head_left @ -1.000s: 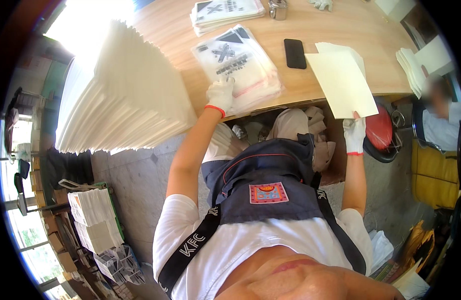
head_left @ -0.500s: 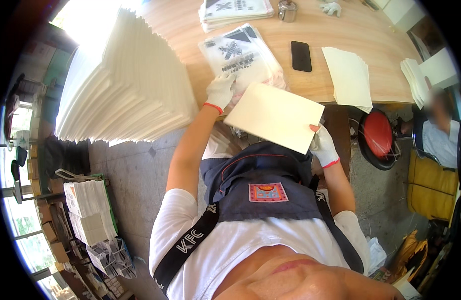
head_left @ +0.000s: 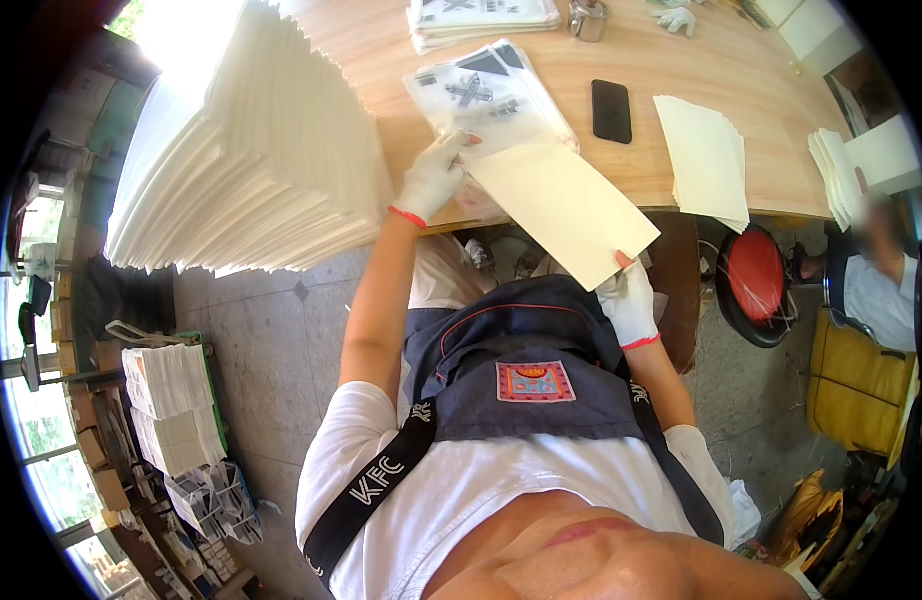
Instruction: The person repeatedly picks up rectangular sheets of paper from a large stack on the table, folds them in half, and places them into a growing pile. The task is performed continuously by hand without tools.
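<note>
My right hand point(head_left: 629, 303), in a white glove with bare fingertips showing, grips the near right corner of a cream paper pad or stack of sheets point(head_left: 566, 210). I cannot tell how many sheets it has. The far left end of the paper reaches the near edge of a clear plastic bag point(head_left: 496, 112) with dark print, on top of a small pile of bags. My left hand point(head_left: 436, 175), gloved too, pinches the near left edge of that bag, beside the paper's end. Whether the paper's tip is inside the bag cannot be made out.
A tall stack of white sheets point(head_left: 251, 160) rises on the left of the wooden table point(head_left: 641, 50). Toward the back are more bags point(head_left: 481, 25), a metal cup point(head_left: 588, 20) and a phone point(head_left: 611, 112). Cream sheets point(head_left: 703, 160) lie right, near a red stool point(head_left: 756, 275) and another person point(head_left: 881, 290).
The paper has turned and moved forward, its far left end now at the bag's edge beside my left hand. My left hand has shifted slightly and lifted the bag's near edge.
</note>
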Demonstrator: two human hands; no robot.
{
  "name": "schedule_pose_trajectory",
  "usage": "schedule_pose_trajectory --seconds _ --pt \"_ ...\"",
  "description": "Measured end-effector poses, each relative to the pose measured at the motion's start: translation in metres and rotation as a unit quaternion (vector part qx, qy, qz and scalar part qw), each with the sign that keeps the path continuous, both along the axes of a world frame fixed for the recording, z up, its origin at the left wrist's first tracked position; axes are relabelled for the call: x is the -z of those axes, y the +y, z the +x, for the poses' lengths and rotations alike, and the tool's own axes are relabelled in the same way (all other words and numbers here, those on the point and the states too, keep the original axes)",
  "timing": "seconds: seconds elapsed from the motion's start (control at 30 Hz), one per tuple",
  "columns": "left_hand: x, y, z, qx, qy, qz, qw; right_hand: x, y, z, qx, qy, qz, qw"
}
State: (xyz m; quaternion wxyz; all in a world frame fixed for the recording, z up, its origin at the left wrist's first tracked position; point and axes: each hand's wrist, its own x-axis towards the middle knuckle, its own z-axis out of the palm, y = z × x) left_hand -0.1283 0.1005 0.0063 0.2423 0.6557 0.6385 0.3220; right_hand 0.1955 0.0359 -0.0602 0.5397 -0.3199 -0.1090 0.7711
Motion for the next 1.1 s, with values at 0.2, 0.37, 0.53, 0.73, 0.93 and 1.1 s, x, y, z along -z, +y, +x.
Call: schedule_pose_trajectory --seconds 0.2,0.37,0.53,0.73,0.93,1.1 --pt "0.016 -0.021 0.007 -0.056 0.097 0.116 0.987 -0.015 -0.016 -0.019 0.008 -0.038 0.014 0.999" --pt "0.04 -0.037 0.03 -0.105 -0.002 0.232 0.967 -0.043 -0.027 -0.026 0.005 -0.061 -0.015 0.998" --pt "0.077 -0.045 0.094 -0.264 -0.53 0.155 0.791 -0.058 -0.047 -0.022 -0.078 -0.076 0.062 0.992" --pt "0.138 -0.051 0.113 -0.012 -0.873 -0.086 0.48 -0.058 -0.051 -0.019 -0.111 -0.131 0.054 0.984" --pt "0.203 -0.085 0.143 -0.169 -0.428 -0.037 0.887 0.011 -0.008 -0.068 -0.103 -0.083 -0.075 0.988" --pt "0.173 -0.083 0.127 -0.21 -0.552 -0.128 0.797 0.026 0.032 -0.106 -0.07 0.113 -0.142 0.981"
